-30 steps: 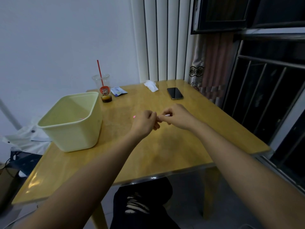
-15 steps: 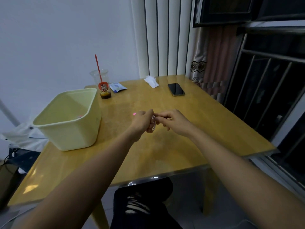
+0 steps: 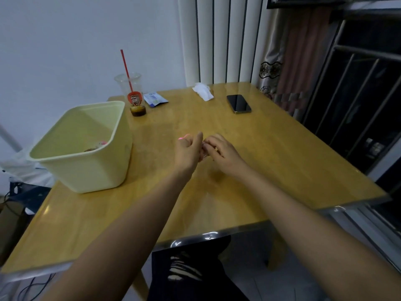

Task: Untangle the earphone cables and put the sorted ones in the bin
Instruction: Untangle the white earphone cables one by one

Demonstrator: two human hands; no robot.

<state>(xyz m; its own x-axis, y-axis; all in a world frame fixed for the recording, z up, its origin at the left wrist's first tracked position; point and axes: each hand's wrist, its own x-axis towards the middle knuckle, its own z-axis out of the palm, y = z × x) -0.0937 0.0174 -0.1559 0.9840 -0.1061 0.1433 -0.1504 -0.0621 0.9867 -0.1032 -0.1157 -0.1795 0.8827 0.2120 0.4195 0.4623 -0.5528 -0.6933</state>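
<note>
Here, above the middle of the wooden table [image 3: 271, 161], a person's left hand [image 3: 187, 152] and right hand [image 3: 224, 152] meet around a small pale bundle of earphone cable [image 3: 203, 151]. The left hand's fingers curl over the bundle, thumb raised. The right hand's fingers pinch it from the other side. A pink tip [image 3: 183, 137] pokes out beyond the left hand, pointing toward the table's far left. The rest of the cable is hidden between the hands, so its long axis cannot be told.

A pale green bin [image 3: 86, 170] sits at the table's left edge, with pink and white earphones [image 3: 101, 144] lying inside. At the far left corner stands a plastic cup [image 3: 130, 88] with a red straw [image 3: 126, 68], a blue sachet [image 3: 154, 99] just beside it. A crumpled tissue [image 3: 202, 91] and a dark phone [image 3: 238, 103] lie near the far edge.
</note>
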